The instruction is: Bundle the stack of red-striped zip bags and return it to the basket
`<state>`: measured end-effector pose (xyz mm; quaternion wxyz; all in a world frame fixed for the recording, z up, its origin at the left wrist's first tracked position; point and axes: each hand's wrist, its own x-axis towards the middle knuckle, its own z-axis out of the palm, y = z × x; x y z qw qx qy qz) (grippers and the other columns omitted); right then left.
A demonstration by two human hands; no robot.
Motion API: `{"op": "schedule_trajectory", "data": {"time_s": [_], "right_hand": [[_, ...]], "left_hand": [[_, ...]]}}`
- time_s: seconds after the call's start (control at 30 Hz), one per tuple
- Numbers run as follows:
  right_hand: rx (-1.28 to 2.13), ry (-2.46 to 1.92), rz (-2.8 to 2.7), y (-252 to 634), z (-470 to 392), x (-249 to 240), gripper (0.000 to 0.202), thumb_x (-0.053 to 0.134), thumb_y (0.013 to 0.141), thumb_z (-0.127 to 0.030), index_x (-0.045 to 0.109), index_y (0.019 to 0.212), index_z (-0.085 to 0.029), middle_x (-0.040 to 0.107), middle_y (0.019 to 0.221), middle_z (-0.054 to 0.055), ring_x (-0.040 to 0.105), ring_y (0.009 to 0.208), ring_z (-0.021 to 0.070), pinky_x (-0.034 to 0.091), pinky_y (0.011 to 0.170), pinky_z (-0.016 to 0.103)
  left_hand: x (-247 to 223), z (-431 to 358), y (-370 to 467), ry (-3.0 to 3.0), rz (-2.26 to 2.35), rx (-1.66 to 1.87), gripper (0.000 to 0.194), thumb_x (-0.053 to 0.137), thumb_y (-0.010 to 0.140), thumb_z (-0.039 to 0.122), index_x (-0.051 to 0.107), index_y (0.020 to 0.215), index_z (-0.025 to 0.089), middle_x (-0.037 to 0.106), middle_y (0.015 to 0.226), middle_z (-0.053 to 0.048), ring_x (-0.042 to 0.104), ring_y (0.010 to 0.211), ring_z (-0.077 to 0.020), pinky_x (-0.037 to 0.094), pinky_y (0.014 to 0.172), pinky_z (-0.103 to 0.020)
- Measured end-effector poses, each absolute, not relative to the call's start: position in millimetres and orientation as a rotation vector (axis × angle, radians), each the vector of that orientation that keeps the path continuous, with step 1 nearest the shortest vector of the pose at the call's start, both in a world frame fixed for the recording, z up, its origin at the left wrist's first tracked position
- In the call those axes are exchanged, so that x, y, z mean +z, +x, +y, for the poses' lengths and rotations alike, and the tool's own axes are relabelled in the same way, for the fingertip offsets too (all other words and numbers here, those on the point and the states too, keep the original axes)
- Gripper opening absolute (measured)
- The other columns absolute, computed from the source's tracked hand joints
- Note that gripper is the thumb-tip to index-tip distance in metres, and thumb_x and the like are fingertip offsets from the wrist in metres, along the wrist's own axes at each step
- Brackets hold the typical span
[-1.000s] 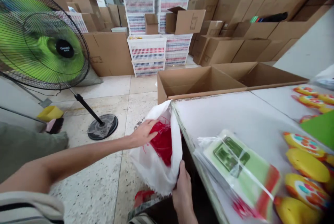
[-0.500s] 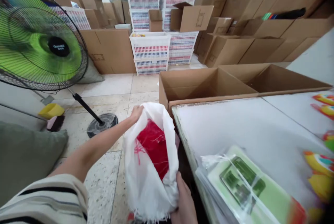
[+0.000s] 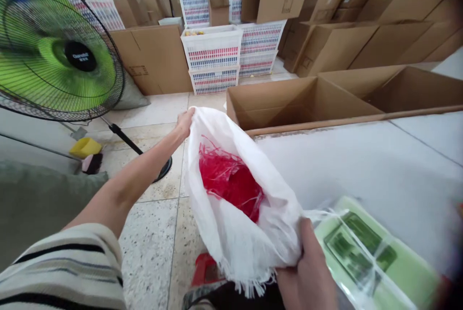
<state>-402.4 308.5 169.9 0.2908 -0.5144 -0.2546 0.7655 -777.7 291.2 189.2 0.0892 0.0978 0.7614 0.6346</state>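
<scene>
A white woven sack (image 3: 246, 247) with a frayed edge hangs between my hands, its mouth spread toward me. Inside lies a tangle of red plastic strands (image 3: 231, 182); the bottom of the sack is hidden. My left hand (image 3: 186, 121) grips the far rim, fingers wrapped over the cloth. At the near right rim my right hand (image 3: 307, 269) pinches the edge, thumb on top. Close beside that hand, a strapped bundle of pale green printed cards (image 3: 376, 247) in clear wrap rests on the white table (image 3: 347, 165).
A green-bladed standing fan (image 3: 81, 54) is at the left. Open cardboard boxes (image 3: 278, 102) adjoin the table's far edge. White plastic crates (image 3: 213, 49) are stacked behind. Below the sack shows a red stool-like object (image 3: 206, 269). A yellow dustpan (image 3: 85, 147) lies on the floor.
The sack's mouth has been pulled wider and tilted, showing more red strands. My right hand has moved right and up with its rim; the left has risen slightly. The view has dipped.
</scene>
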Motion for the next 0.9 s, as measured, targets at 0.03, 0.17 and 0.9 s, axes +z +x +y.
{"op": "schedule_trajectory", "data": {"time_s": [0.03, 0.17, 0.9], "right_hand": [[2.070, -1.386, -0.609, -403.1, 303.4, 167.6, 0.059, 0.066, 0.068, -0.052, 0.058, 0.117, -0.019, 0.068, 0.108, 0.006, 0.062, 0.100, 0.0264, 0.056, 0.071, 0.032], [2.213, -1.369, -0.355, -411.2, 278.9, 149.9, 0.052, 0.070, 0.068, -0.041, 0.059, 0.113, -0.017, 0.071, 0.095, 0.003, 0.065, 0.091, 0.0220, 0.055, 0.072, 0.031], [2.165, -1.150, -0.278, -410.6, 314.5, 124.3, 0.010, 0.050, 0.074, -0.018, 0.060, 0.074, -0.021, 0.067, 0.063, -0.005, 0.066, 0.066, 0.0100, 0.056, 0.069, 0.022]], "left_hand": [[192.9, 285.9, -777.4, 0.404, 2.340, 1.786, 0.023, 0.051, 0.087, 0.034, 0.057, 0.091, 0.012, 0.060, 0.086, -0.004, 0.058, 0.078, -0.0167, 0.049, 0.070, -0.032], [198.0, 261.3, -735.9, 0.959, 2.448, 1.348, 0.031, 0.064, 0.071, 0.029, 0.057, 0.097, 0.014, 0.058, 0.105, -0.010, 0.047, 0.110, -0.0271, 0.039, 0.093, -0.039], [139.2, 133.1, -578.3, 1.697, 2.105, -0.291, 0.020, 0.058, 0.075, 0.028, 0.060, 0.093, 0.020, 0.069, 0.082, -0.004, 0.065, 0.078, -0.0210, 0.048, 0.070, -0.027]]}}
